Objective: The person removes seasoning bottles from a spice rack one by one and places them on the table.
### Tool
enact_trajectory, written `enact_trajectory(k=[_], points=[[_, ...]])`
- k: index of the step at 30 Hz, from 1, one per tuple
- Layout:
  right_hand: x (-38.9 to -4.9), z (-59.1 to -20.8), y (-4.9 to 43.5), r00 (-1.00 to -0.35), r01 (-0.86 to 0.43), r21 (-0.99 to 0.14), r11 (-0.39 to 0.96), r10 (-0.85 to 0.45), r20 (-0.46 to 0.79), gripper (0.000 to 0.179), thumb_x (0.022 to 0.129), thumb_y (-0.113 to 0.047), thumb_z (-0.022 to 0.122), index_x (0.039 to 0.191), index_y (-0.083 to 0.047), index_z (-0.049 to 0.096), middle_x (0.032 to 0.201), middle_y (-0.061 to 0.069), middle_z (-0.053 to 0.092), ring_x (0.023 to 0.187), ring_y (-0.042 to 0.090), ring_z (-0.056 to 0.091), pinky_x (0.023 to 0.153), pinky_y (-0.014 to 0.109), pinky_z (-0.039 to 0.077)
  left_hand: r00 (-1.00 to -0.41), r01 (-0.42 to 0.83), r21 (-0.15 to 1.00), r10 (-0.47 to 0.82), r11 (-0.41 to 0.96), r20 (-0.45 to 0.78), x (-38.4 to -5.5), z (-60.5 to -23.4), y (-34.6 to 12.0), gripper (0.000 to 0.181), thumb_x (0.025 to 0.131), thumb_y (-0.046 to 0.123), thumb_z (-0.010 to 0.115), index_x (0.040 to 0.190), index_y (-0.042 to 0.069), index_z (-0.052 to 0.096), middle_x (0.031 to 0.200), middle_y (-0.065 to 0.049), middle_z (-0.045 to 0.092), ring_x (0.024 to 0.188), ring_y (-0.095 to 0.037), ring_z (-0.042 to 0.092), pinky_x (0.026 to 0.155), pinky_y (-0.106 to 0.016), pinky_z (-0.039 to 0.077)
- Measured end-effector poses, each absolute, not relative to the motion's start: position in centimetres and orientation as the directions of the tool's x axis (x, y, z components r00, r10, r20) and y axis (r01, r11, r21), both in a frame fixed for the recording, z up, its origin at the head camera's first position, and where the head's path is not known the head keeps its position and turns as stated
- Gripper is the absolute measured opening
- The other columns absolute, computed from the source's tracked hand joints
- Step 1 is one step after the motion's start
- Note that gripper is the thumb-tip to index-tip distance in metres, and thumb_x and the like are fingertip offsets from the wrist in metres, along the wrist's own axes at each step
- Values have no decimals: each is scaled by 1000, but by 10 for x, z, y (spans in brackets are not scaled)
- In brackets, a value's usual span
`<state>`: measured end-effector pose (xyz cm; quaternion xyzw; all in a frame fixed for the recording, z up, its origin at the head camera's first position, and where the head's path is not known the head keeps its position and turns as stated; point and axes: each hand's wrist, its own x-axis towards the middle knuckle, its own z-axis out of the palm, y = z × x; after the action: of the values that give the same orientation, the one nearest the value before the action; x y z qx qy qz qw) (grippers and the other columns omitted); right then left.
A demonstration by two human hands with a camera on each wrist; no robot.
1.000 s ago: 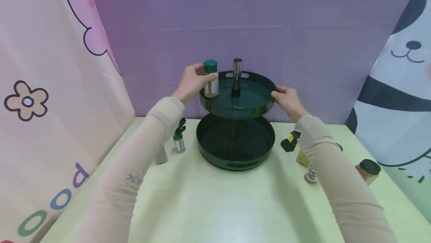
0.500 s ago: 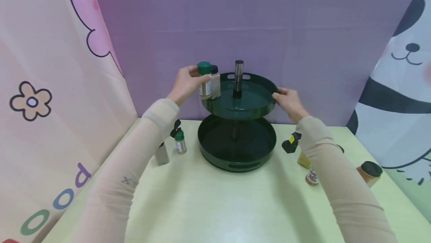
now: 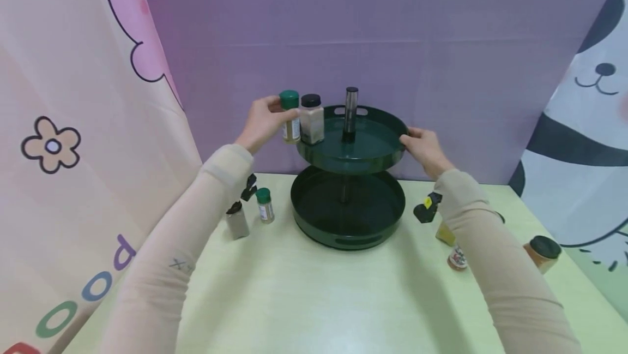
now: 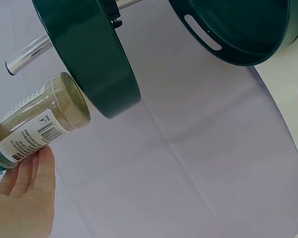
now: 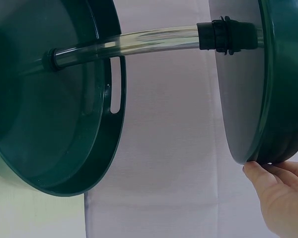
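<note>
My left hand [image 3: 262, 123] pinches a spice jar with a green lid [image 3: 291, 117] between thumb and fingers. It hangs just outside the left rim of the upper tray; in the left wrist view the clear spice jar [image 4: 44, 119] shows tan powder and a barcode label. A square, black-lidded jar [image 3: 312, 120] with pale contents stands inside the upper tray, by its left rim. The dark green upper tray [image 3: 350, 166] of a two-tier stand has my right hand [image 3: 426, 149] gripping its right rim. In the right wrist view, fingertips [image 5: 253, 168] meet the tray's edge.
Below is the stand's lower tray [image 3: 348, 239]. On the table's left stand a small green-lidded jar [image 3: 265, 207] and a grey jar [image 3: 237, 224]. Several containers lie near the right forearm, including a brown jar with black lid [image 3: 543, 250]. A purple backdrop [image 3: 294, 27] rises behind.
My left hand has carried the green-lidded spice jar leftward, from over the upper tray to outside its rim. The black-lidded jar behind it has come into view. My right hand stays on the rim.
</note>
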<state>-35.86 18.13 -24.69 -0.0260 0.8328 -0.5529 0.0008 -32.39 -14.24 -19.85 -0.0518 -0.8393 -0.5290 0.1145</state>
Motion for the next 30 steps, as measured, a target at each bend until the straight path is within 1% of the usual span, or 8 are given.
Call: enact_trajectory(k=[6, 17, 24, 30], points=[[-359, -247, 180, -999, -40, -921, 387, -45, 24, 53, 93, -15, 39, 143, -1, 26, 147, 18, 28, 135, 25, 29, 109, 39, 29, -968, 207, 874, -36, 439, 247, -323, -202, -150, 52, 84, 32, 65, 129, 11, 50, 123, -6, 57, 113, -17, 52, 99, -37, 41], [-362, -247, 181, -999, -46, -918, 395, -40, 33, 53, 92, -13, 39, 142, 0, 27, 147, 18, 29, 133, 25, 30, 109, 38, 30, -971, 165, 871, -76, 463, 225, -320, -205, -160, 51, 84, 32, 65, 128, 10, 49, 122, -7, 57, 114, -19, 52, 100, -39, 40], [-362, -248, 182, -998, -50, -915, 400, -53, 31, 53, 94, -15, 39, 143, -1, 25, 148, 18, 26, 135, 26, 28, 109, 40, 30, -968, 183, 858, -63, 480, 242, -317, -213, -168, 49, 84, 30, 65, 125, 7, 51, 120, -10, 57, 111, -21, 52, 98, -41, 41], [-362, -249, 182, -997, -63, -918, 391, -58, 44, 53, 94, -15, 38, 143, -1, 24, 148, 18, 27, 136, 26, 28, 108, 39, 31, -973, 165, 849, -60, 503, 225, -317, -219, -176, 48, 84, 31, 65, 123, 7, 52, 120, -10, 57, 111, -22, 52, 97, -42, 41]])
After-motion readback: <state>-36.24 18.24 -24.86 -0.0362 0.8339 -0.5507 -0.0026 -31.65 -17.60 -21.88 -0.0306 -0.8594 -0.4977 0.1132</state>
